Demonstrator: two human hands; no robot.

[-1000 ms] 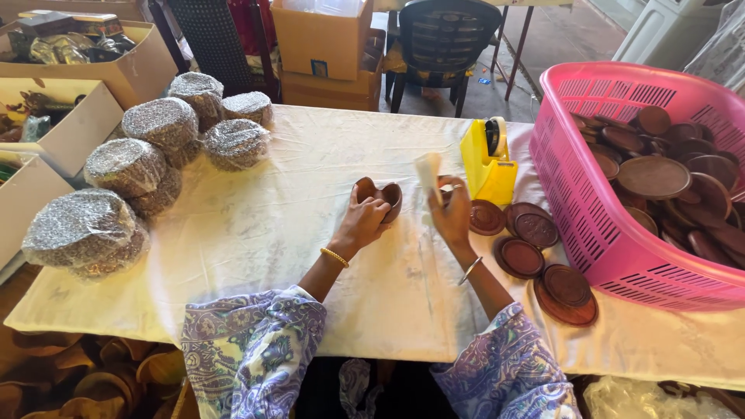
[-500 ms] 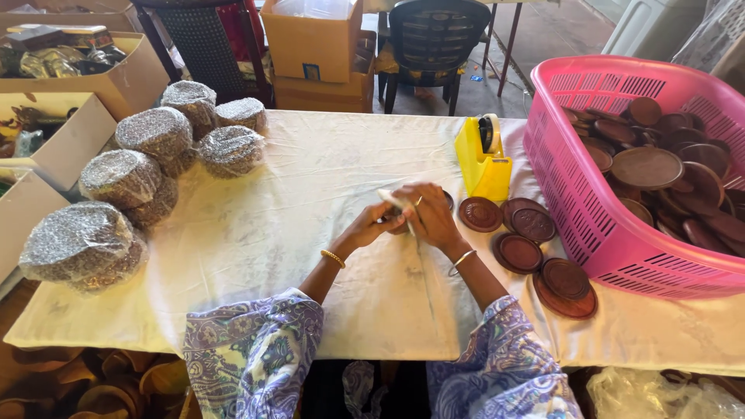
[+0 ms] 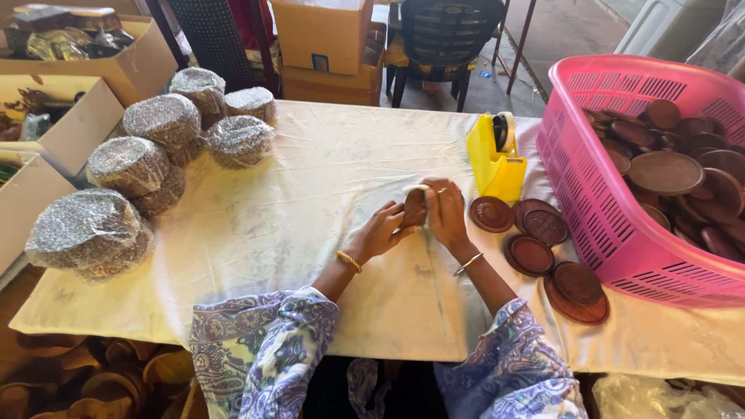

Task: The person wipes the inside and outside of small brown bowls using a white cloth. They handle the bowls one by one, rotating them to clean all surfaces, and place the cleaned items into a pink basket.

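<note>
My left hand (image 3: 382, 231) and my right hand (image 3: 446, 211) meet at the middle of the table, both closed around a small brown wooden dish (image 3: 415, 208) held on edge. A pale strip, tape or wrap, shows at the dish's top between my fingers. Just right of my hands stands a yellow tape dispenser (image 3: 495, 159). Several brown round wooden dishes (image 3: 543, 248) lie loose on the white tablecloth (image 3: 295, 217) to the right of my right wrist.
A pink plastic basket (image 3: 613, 225) full of brown wooden dishes fills the right side. Several round bundles in bubble wrap (image 3: 128, 167) are stacked at the left. Cardboard boxes (image 3: 93, 93) line the left edge; a box and dark chairs (image 3: 442, 39) stand behind the table.
My hands have come together and down toward the table. A second ago the left held the dish and the right a pale strip apart from it; now both grip the dish.
</note>
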